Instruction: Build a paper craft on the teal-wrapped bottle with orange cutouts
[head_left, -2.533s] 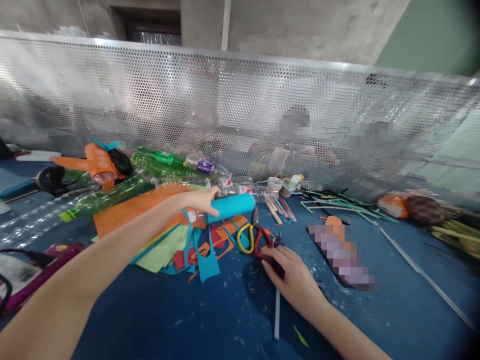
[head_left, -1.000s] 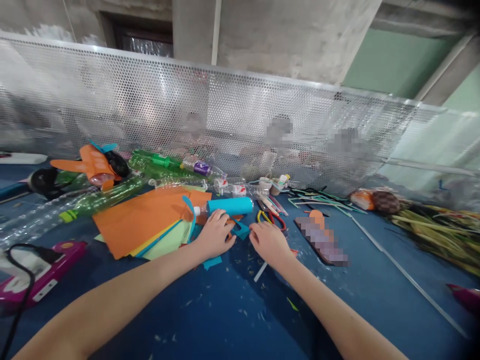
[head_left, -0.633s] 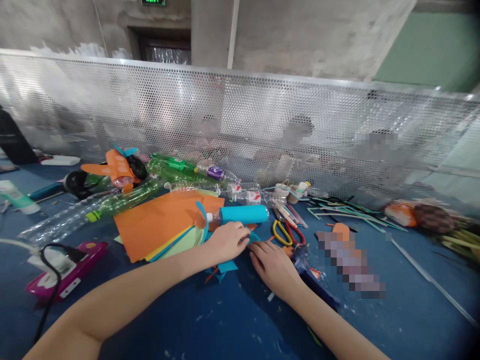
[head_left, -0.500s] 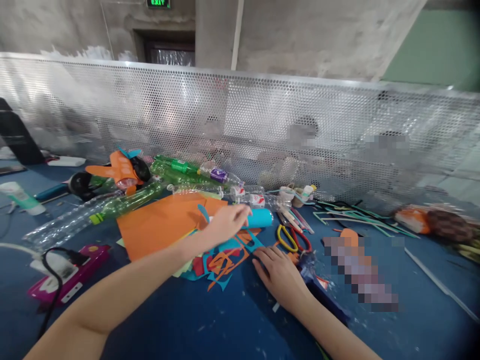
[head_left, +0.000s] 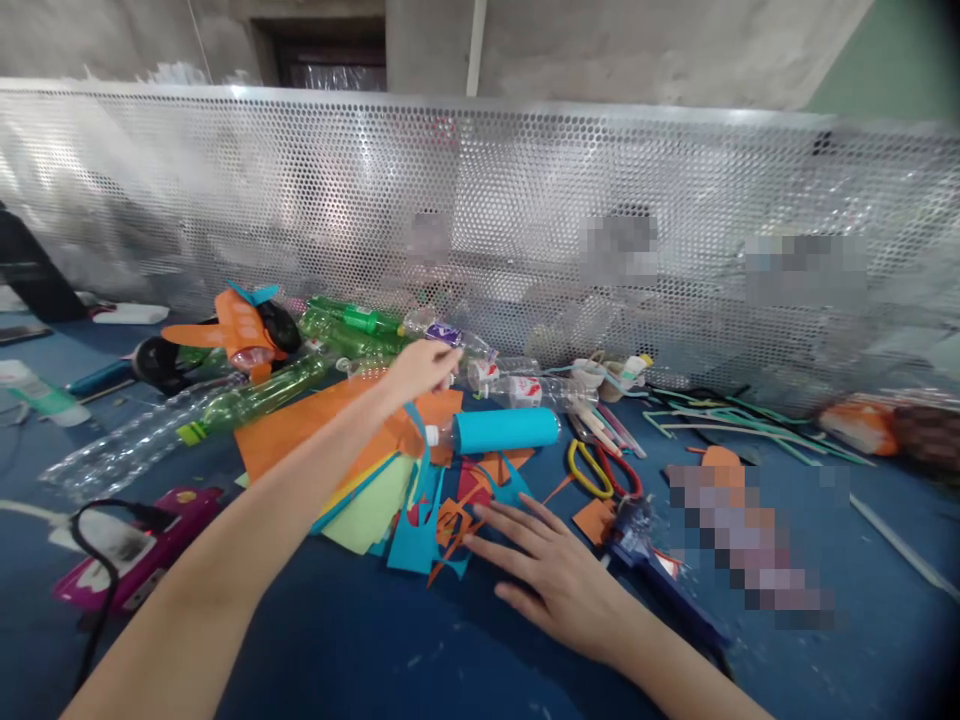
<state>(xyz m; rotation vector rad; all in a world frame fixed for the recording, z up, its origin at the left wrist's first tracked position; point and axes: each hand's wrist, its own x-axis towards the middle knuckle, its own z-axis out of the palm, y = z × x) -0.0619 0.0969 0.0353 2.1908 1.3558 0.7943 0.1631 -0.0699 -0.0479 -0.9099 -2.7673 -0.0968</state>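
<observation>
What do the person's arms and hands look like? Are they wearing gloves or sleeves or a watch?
No gloves: both the left hand and the right hand are bare. No sleeves show either; both forearms are uncovered as far as the picture reaches. There is no watch, bracelet or ring that can be seen, and no marks or writing on the arms. The fingernails look short and unpainted.

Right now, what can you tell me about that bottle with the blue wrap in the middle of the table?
The bottle is clear plastic with a white cap at its left end, its body sleeved in smooth turquoise paper. It lies on its side, across the blue table, resting partly on orange paper sheets and cut scraps. Neither hand touches it: the left hand is above and behind, the right hand flat in front.
</observation>
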